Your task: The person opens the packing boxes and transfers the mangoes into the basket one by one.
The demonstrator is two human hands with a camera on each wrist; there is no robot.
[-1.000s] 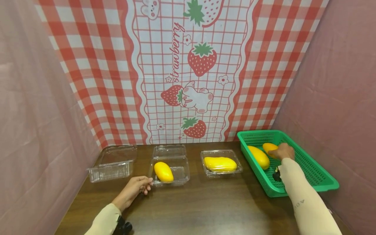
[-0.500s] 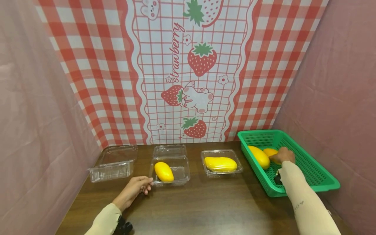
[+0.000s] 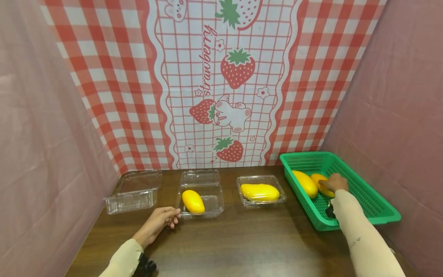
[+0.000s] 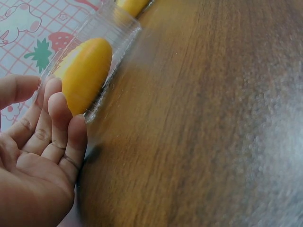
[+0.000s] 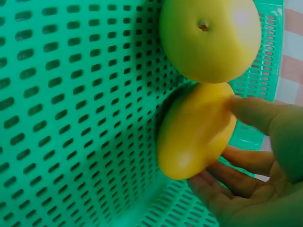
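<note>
Head view: left hand point(image 3: 157, 224), partly curled, pinches a clear box point(image 3: 212, 203); right hand point(image 3: 336, 182), similarly bent, grips a yellow mango point(image 3: 316, 178).

High, downward head view — close wrist views (right: same basket point(image 3: 367, 200))

left hand point(image 3: 157, 223): long pale-cream fabric sleeve point(image 3: 119, 259) behind grip; black wrist device point(image 3: 145, 266) | right hand point(image 3: 335, 182): matching sleeve point(image 3: 361, 236) behind grip, dark lettering point(image 3: 355, 242)
</note>
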